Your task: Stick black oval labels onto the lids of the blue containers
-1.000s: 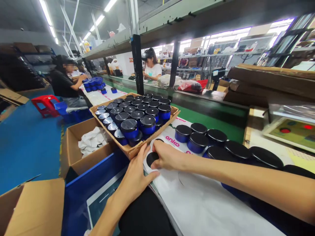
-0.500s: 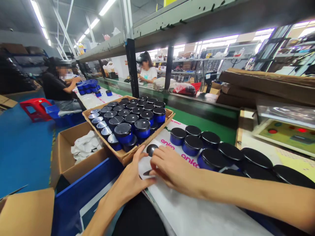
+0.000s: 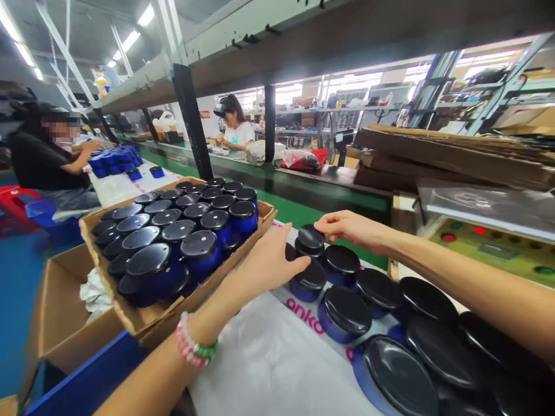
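Blue jar with a black lid stands at the far end of a row of like jars on the worktop, just beside the cardboard tray. The right hand has its fingers close together, tips resting on the lid's far edge, not clamped round it. The left hand reaches in from the near side, fingers loosely spread, touching the jar's side and the neighbour below it. To handle it cleanly I'd say steady the body with the left and take the lid squarely, since the jars crowd each other. The tray beside them is packed with more blue jars. Two other people work at benches beyond.
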The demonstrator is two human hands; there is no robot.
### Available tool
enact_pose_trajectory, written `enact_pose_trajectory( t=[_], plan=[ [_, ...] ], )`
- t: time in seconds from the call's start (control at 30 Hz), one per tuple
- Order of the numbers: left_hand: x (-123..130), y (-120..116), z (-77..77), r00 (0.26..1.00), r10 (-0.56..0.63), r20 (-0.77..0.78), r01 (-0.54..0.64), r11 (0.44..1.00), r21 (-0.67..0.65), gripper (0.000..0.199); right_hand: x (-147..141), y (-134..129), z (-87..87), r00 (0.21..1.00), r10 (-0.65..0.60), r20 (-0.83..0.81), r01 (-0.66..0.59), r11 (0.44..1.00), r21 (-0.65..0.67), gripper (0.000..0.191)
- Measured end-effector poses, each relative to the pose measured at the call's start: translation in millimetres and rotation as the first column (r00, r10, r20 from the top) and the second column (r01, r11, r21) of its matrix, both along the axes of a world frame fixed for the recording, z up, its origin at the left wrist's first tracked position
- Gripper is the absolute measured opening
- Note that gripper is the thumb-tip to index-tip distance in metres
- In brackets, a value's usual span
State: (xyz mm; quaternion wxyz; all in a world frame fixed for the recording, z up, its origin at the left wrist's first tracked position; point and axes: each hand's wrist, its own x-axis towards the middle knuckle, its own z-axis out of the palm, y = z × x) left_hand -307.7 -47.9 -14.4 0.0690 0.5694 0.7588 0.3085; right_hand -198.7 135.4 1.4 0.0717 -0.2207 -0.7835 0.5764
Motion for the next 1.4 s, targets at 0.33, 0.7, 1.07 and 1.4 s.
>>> enact_pose_trajectory(
  t=[0.33,0.7,1.07,1.4],
  plan=[
    [8.5,24.2,-20.7,0.992,0.121,-0.022,-0.123,0.990,-0.074,0.082,-1.5,-3.4,-15.3,0.996,-0.085,0.040,0.089,0.990,-0.114,0.037],
    [6.7,25.8,-22.5,0.994,0.101,-0.034,-0.103,0.992,-0.079,0.097,-3.9,-6.6,-20.5,0.990,-0.118,0.075,0.115,0.992,0.047,0.024],
    [8.9,24.8,-23.2,0.992,0.120,-0.041,-0.123,0.989,-0.087,0.098,-4.1,-6.9,-22.4,0.988,-0.146,0.057,0.119,0.934,0.336,0.015],
    [10.0,24.4,-19.9,0.991,0.118,-0.063,-0.123,0.988,-0.091,0.095,-4.1,-5.3,-25.2,0.990,-0.132,0.045,0.094,0.870,0.483,0.017]
  ],
)
